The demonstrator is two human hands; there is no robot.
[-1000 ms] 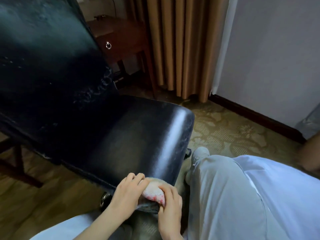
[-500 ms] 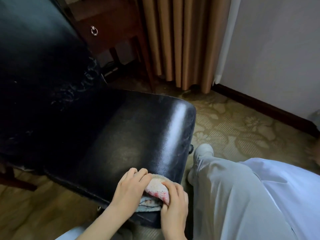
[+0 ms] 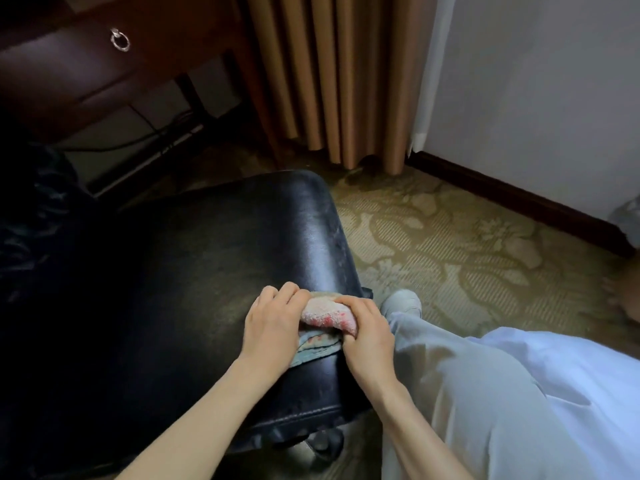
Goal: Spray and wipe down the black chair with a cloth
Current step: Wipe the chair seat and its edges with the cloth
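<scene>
The black leather chair (image 3: 194, 282) fills the left and middle of the head view, its seat worn and shiny along the right edge. A bunched cloth (image 3: 323, 315), pale with red and blue marks, lies on the seat near that edge. My left hand (image 3: 273, 323) grips the cloth from the left with curled fingers. My right hand (image 3: 367, 332) grips it from the right, thumb and fingers wrapped over the bundle. Both hands press the cloth onto the seat. No spray bottle is in view.
A dark wooden desk (image 3: 86, 60) with a ring-pull drawer stands behind the chair, cables beneath it. Tan curtains (image 3: 332, 81) hang at the back. Patterned carpet (image 3: 450, 247) spreads to the right, up to a white wall with dark skirting. My leg in pale trousers (image 3: 467, 393) kneels beside the seat.
Both hands have moved the cloth from the seat's front edge further onto the seat along its right side. The view has shifted, with the chair's back dropping out to the left.
</scene>
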